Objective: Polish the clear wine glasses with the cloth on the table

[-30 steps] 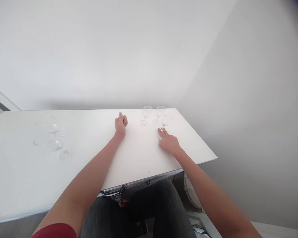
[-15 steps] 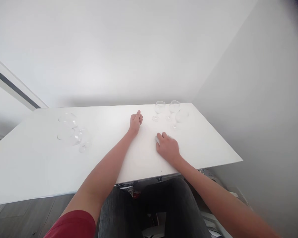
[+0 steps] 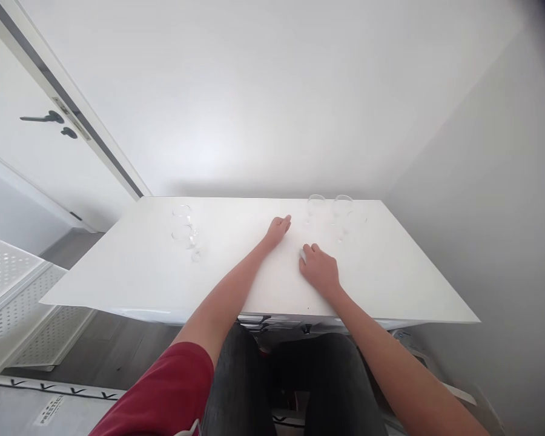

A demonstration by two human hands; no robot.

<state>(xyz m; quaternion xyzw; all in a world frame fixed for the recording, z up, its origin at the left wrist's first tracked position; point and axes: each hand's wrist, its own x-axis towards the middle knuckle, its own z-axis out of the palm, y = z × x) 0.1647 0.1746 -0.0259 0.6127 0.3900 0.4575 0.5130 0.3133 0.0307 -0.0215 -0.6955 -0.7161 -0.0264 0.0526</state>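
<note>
My left hand (image 3: 279, 230) is closed in a fist above the middle of the white table (image 3: 236, 278), thumb on top. Whatever its fingers may hold is hidden. Closer to me and to the right, my right hand (image 3: 320, 269) curls palm-down around a small whitish thing (image 3: 303, 255), mostly covered by the fingers. Beyond the right hand are clear stemmed glasses, one at the back (image 3: 316, 206), another beside it (image 3: 343, 207) and a fainter third (image 3: 355, 219). On the left side lie more clear glasses, one farther (image 3: 182, 212) and one nearer (image 3: 182, 234); their outlines are faint.
A white wall rises behind the table, with another wall (image 3: 490, 200) at the right. To the left are a door with a dark handle (image 3: 43, 117) and a perforated white rack (image 3: 22, 303). My legs (image 3: 318, 375) are under the table's front edge.
The view has swung left, bringing in the door handle and the rack. My left hand has turned, its thumb now pointing more to the right. The right hand keeps its grip.
</note>
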